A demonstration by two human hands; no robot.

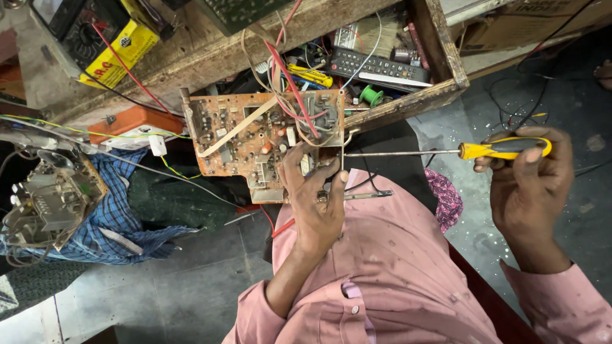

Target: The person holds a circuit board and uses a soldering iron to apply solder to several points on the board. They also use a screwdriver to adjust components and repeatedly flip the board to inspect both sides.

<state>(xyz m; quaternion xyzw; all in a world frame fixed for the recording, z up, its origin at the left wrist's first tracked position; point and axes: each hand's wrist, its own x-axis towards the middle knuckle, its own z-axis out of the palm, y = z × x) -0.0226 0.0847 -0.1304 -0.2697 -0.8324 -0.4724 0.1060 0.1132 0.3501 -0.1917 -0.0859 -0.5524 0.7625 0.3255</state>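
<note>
A metal chassis [51, 200] is seen at left on blue cloth [121, 216]. At centre, the circuit board [264, 137] is gripped at its lower right edge by the left hand [315, 200], fingers curled, forearm angled up from bottom centre. At right, a yellow-handled screwdriver [446, 151] is clasped by the right hand [532, 181], shaft pointed left, its tip touching the board's edge.

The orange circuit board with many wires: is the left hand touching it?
Touching. The head view shows the left hand with its fingers laid on the lower right edge of the orange circuit board.
</note>
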